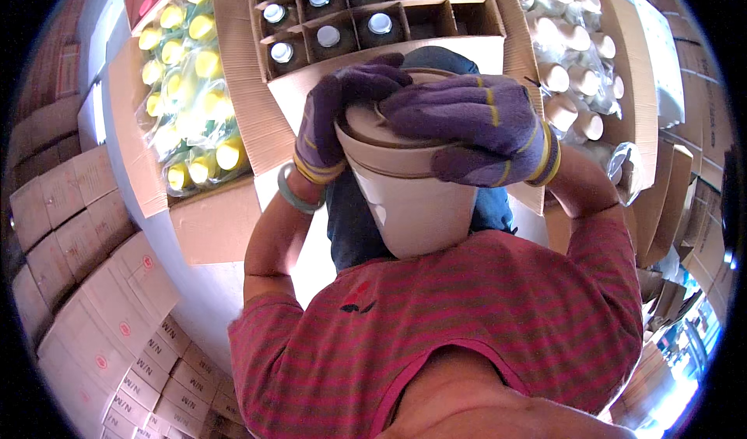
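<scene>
The left hand (336, 112) arched over the lid (362, 120), fingers bent inward; the right hand (486, 132) lay across from the other side, fingers close together, thumb against the white bucket (416, 213). The bucket sat over the lap, near the bottle carton's (498, 7) near edge, its long axis slightly aslant, lidded end toward the carton, narrower base toward the striped shirt (467, 322).

It's a storeroom by the look of it! Stacked cartons (101, 307) climb the left; open boxes (214, 225) brim with capped bottles (380, 25).
</scene>
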`<state>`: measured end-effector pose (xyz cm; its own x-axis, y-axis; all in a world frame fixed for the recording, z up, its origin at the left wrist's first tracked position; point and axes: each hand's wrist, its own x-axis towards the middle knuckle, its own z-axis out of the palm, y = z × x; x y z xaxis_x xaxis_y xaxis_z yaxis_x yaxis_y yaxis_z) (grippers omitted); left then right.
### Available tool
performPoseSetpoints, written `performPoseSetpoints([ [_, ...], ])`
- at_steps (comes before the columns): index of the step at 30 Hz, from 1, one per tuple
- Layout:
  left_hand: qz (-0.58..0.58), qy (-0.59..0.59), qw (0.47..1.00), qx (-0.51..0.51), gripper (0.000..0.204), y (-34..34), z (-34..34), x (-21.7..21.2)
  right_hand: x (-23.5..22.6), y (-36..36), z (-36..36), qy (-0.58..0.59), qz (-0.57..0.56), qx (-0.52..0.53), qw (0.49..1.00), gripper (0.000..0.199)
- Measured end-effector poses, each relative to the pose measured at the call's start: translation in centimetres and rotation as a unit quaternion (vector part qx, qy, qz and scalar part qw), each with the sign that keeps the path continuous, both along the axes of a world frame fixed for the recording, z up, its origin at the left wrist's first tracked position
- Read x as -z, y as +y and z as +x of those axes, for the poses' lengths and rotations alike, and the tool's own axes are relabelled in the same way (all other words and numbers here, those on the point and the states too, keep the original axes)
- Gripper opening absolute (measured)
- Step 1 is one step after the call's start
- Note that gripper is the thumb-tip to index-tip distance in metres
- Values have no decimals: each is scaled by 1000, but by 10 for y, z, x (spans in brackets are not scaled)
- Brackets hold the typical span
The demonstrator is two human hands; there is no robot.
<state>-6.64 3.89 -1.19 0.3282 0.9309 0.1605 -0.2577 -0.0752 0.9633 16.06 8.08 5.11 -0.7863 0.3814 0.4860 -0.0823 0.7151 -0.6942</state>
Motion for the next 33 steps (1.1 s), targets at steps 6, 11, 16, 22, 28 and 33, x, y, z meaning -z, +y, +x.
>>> performPoseSetpoints([
  [6,55,108,989,-85,53,-27,10,-28,19,14,11,26,-48,-74,996,62],
  [11,155,229,955,-104,46,-37,9,-42,28,21,17,102,-3,-65,993,49],
  [16,-132,-9,990,56,36,10,-21,-13,-12,23,14,23,-54,-44,997,39],
  [22,-87,-42,981,170,45,41,3,-1,-54,-18,-24,-222,113,76,965,54],
  [28,35,12,999,32,39,0,11,-26,-40,-14,-9,-135,102,22,985,49],
  [33,100,99,990,22,34,-8,9,-37,-31,8,8,-108,54,-95,988,47],
])
